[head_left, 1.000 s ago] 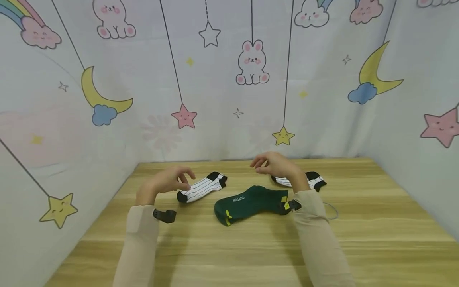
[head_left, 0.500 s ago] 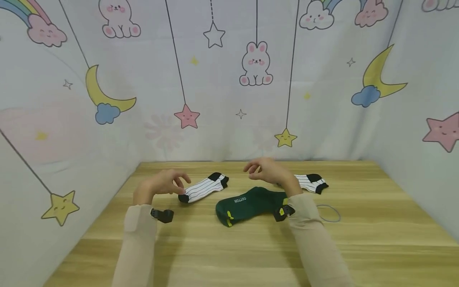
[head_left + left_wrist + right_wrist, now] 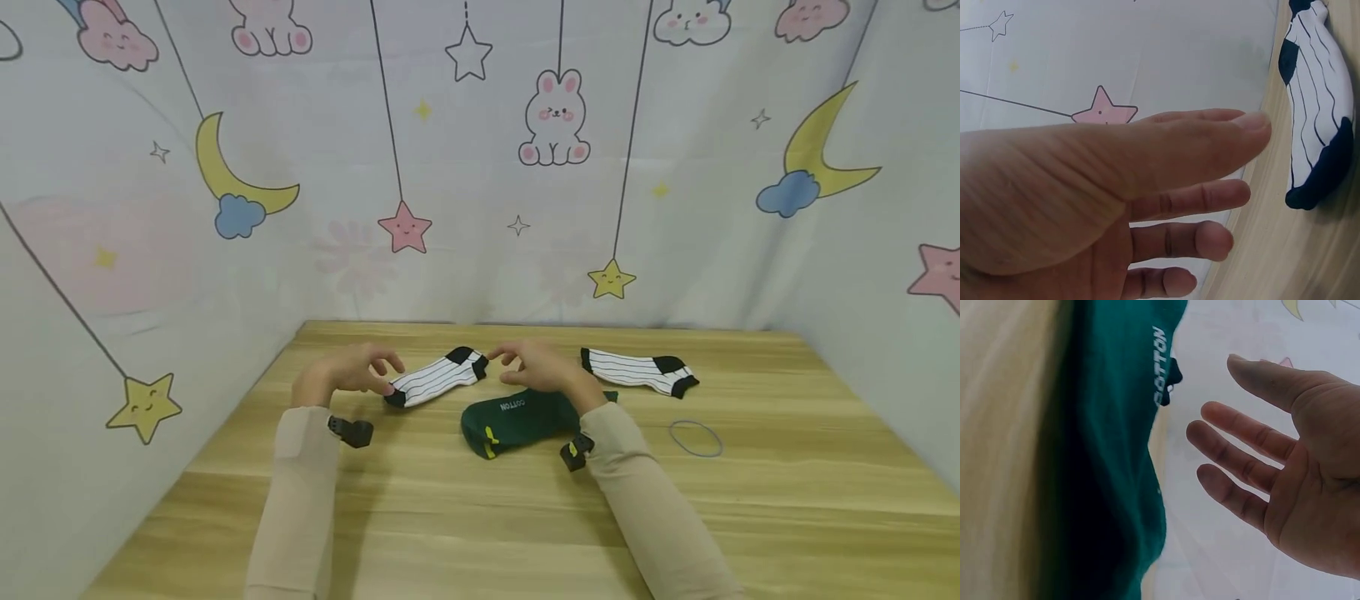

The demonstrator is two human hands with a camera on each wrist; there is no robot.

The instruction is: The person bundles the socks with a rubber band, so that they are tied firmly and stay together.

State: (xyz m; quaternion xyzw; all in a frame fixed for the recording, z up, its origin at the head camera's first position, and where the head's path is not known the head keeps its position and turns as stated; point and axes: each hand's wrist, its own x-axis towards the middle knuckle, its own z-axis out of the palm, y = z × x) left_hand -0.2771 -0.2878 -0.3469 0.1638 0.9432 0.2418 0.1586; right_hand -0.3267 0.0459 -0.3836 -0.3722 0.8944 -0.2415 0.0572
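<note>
Three socks lie on the wooden table. My left hand (image 3: 354, 367) is raised at the toe end of a white striped sock (image 3: 437, 381) with black toe, heel and cuff; the left wrist view shows its fingers extended, holding nothing, apart from the striped sock (image 3: 1319, 94). Over the dark green sock (image 3: 517, 421) hovers my right hand (image 3: 536, 367), fingers relaxed and holding nothing. In the right wrist view the green sock (image 3: 1125, 425) with white "COTTON" lettering fills the space beside the spread fingers (image 3: 1229, 447). My right forearm and hand cover part of that sock in the head view.
A second white striped sock (image 3: 637, 369) lies toward the back right. In front of it is a thin bluish loop (image 3: 696, 438). Cloth walls printed with stars, moons and a rabbit enclose the wooden table (image 3: 465, 533) at the back and sides.
My right hand has moved left, away from the back right striped sock and over the green one, uncovering the striped sock and the loop. The left hand stays near its sock. The head view has shifted slightly.
</note>
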